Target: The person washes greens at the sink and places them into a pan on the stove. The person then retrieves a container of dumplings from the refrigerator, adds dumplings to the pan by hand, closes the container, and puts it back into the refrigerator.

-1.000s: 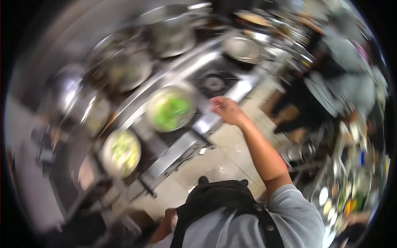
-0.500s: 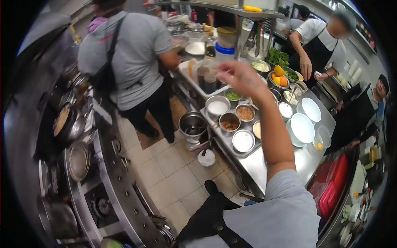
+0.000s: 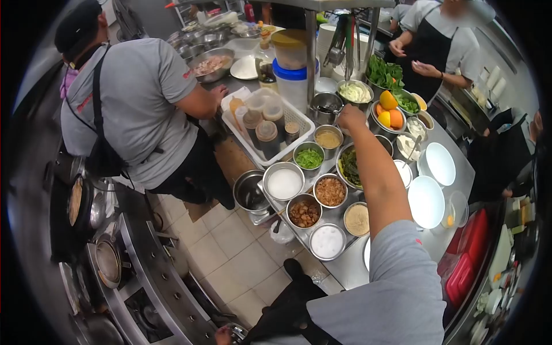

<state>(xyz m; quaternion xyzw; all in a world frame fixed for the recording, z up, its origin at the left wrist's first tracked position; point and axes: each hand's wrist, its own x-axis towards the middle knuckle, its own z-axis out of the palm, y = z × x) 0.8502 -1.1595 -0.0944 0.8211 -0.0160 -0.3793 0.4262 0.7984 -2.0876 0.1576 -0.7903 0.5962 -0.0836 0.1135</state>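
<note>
Head: steel pot (image 3: 323,117), dark inside

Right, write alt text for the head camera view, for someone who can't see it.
The wearer's right hand reaches over a steel counter crowded with bowls of ingredients, near a white basket of bottles; a co-worker in a grey shirt stands at frame left.

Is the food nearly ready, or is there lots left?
Probably partway. The chopped greens look ready in their metal bowl. The right hand is at a small metal pot; I can't tell if it grips anything. Maybe left: the leafy greens look whole, and the yolk in the clear bowl looks unmixed.
</note>
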